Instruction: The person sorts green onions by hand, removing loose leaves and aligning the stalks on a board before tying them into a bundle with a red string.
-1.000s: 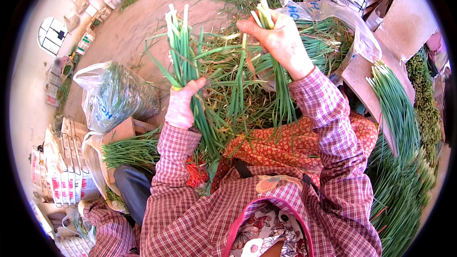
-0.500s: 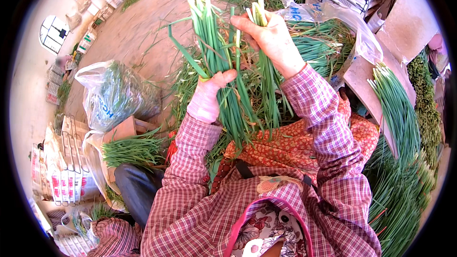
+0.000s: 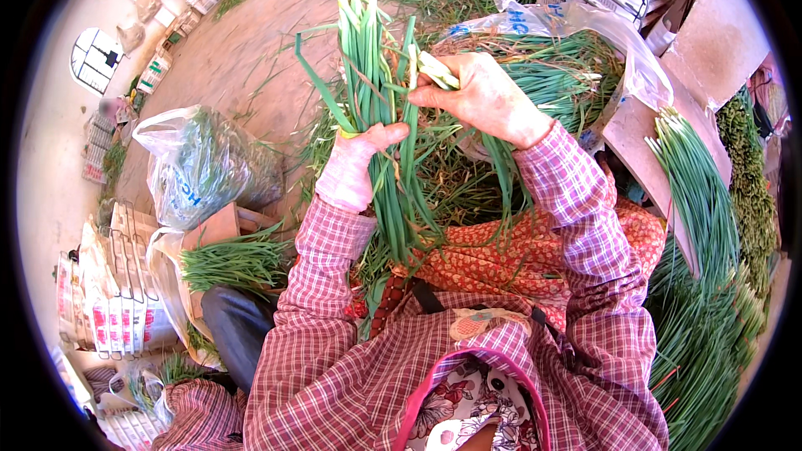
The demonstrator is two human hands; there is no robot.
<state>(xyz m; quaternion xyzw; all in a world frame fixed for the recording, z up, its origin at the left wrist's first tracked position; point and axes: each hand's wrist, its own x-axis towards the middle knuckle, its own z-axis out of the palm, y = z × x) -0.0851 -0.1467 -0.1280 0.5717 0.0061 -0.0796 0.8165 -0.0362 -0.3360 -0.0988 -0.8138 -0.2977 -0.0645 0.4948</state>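
Left hand (image 3: 361, 154): here it is, wrapped around a thick bundle of long green stalks with white ends (image 3: 364, 54), thumb laid across the front, white ends up and leaves trailing past the wrist.
Right hand (image 3: 489, 102): pinching now, thumb and fingertips on a smaller bunch of pale-ended green stalks (image 3: 439, 73), its cut-looking ends tipped toward the left, leaves drooping beneath the palm.
Where they are: both up over the lap, side by side, in front of a loose heap of green and straw-coloured leaves (image 3: 455, 188); whether the two bunches touch, I can't tell.
Weight: light, I'd say, each stalk next to nothing, the thick bundle only modest.
Stiffness: firmest at the white ends, standing nearly straight there; the leaves look limp, and one flat leaf is folded out sharply at the left.
Slip: probably smooth, so single stalks could slide out of a loose fist.
Fragility: likely to crease or bruise under a hard squeeze.
Best hold, bundle: around the green middle, snug rather than crushing, just where that left hand sits.
Best hold, smaller bunch: a fingertip pinch near the pale ends, the sturdiest part.
Trickiest bit: those dangling leaf tips, which could tangle over the orange-red floral cloth (image 3: 493, 260).
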